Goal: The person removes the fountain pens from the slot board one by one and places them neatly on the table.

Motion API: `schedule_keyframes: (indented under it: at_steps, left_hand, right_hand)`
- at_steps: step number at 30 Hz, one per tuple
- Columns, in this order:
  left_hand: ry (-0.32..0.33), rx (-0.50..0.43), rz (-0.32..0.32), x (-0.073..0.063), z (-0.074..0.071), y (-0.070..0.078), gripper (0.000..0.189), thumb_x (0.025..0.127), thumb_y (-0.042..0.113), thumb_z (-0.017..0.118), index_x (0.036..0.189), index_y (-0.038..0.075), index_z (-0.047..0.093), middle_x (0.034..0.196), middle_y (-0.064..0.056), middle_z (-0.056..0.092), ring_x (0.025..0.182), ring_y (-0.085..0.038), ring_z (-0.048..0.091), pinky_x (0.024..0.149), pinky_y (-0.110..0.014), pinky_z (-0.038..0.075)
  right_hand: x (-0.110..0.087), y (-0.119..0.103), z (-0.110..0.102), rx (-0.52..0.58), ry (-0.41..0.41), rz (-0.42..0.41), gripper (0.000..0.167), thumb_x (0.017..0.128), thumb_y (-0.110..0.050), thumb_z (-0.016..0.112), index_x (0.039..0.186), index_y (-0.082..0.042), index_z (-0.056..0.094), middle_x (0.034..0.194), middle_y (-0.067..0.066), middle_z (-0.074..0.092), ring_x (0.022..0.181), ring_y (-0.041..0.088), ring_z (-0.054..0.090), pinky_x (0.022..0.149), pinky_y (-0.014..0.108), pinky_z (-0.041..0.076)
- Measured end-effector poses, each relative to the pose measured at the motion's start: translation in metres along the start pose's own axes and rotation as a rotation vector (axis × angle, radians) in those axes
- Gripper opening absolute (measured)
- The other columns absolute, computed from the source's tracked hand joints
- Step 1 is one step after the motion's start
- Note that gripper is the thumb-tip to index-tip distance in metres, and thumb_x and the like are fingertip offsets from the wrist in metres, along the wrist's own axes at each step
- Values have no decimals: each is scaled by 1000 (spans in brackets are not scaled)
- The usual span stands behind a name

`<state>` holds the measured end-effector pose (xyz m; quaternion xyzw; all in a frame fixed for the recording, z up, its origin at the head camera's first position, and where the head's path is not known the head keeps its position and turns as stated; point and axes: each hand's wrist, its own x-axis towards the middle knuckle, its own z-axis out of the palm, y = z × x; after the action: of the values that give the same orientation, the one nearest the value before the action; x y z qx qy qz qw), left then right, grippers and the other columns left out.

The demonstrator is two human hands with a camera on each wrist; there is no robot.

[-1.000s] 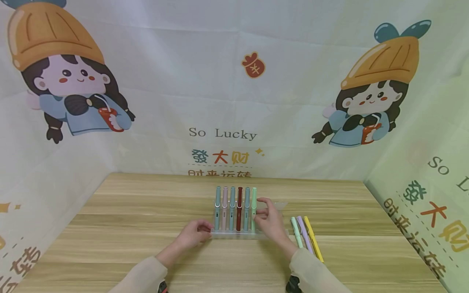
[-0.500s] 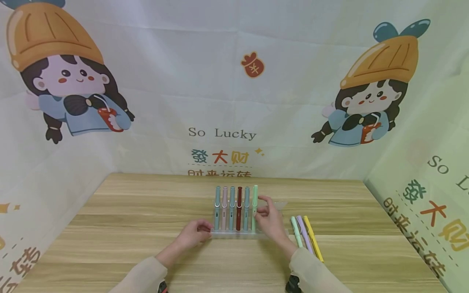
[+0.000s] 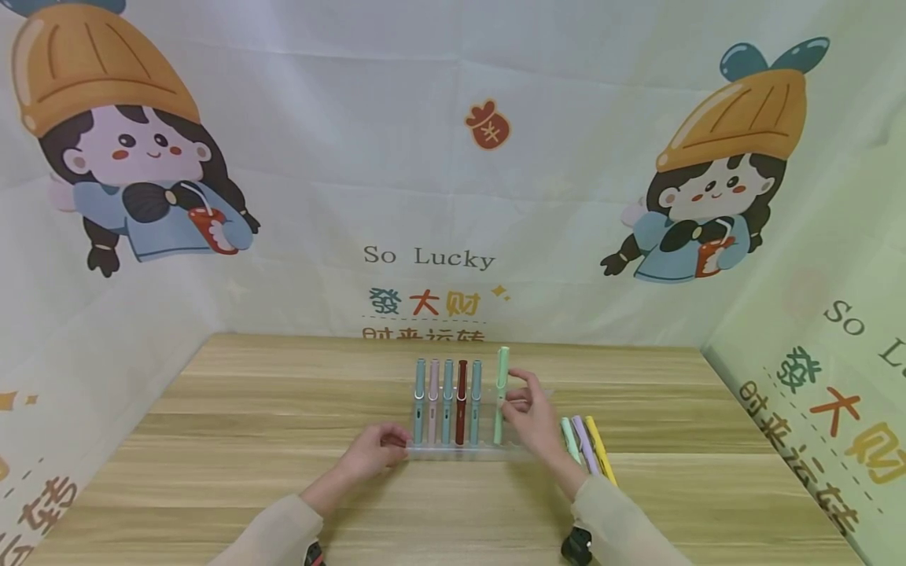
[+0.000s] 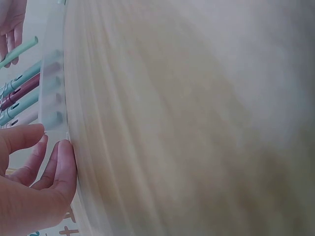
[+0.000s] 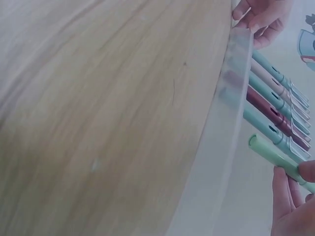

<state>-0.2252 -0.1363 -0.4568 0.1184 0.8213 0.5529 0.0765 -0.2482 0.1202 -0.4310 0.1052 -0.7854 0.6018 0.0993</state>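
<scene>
A clear pen holder (image 3: 453, 453) stands on the table with a row of upright pens in it: blue-green pens (image 3: 419, 401), a pale pink pen (image 3: 433, 402) and a dark red pen (image 3: 462, 402). My right hand (image 3: 531, 413) pinches a light green pen (image 3: 502, 385) between thumb and fingers, its lower end raised out of the row, as the right wrist view shows, where that pen (image 5: 275, 156) hangs beside the holder (image 5: 216, 147). My left hand (image 3: 375, 452) grips the holder's left end; in the left wrist view its fingers (image 4: 64, 164) curl at that end.
Right of the holder, a mint pen (image 3: 570, 440), a purple pen (image 3: 586, 444) and a yellow pen (image 3: 600, 448) lie side by side on the wooden table (image 3: 283, 409), partly behind the right forearm. A printed cloth (image 3: 340, 157) hangs behind and at the sides.
My right hand has lifted the light green pen out of its place at the right of the row and carried it up and slightly right. My left hand has stayed at the holder's end.
</scene>
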Motion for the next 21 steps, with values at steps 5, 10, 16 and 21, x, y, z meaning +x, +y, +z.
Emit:
schedule_keyframes:
  at_steps: [5, 10, 16, 21]
  left_hand:
    - [0, -6, -1, 1, 0, 0, 17, 79, -6, 55, 95, -9, 55, 83, -9, 56, 76, -18, 53, 65, -33, 48]
    - [6, -3, -6, 1, 0, 0, 17, 78, -6, 56, 95, -10, 55, 84, -9, 56, 75, -18, 53, 64, -32, 48]
    - [1, -3, -2, 1, -1, 0, 17, 79, -6, 56, 95, -10, 55, 83, -10, 56, 75, -17, 53, 64, -32, 48]
    - [1, -5, -2, 1, 0, -1, 18, 79, -5, 56, 96, -10, 55, 84, -10, 56, 74, -17, 53, 63, -31, 48]
  right_hand:
    - [-4, -1, -11, -37, -16, 13, 49, 78, 3, 60, 123, -7, 43, 88, 14, 60, 78, 24, 59, 63, 29, 50]
    - [-9, -1, -23, -98, -32, 48, 50, 78, 0, 62, 123, -10, 44, 89, 10, 58, 78, 21, 59, 62, 29, 50]
    - [-14, 0, -37, -146, -33, 47, 50, 76, 0, 64, 122, -10, 47, 86, 8, 58, 76, 20, 59, 59, 28, 50]
    - [-17, 3, -48, -127, -56, 54, 50, 76, 3, 63, 122, -6, 46, 85, 10, 57, 74, 21, 58, 60, 29, 50]
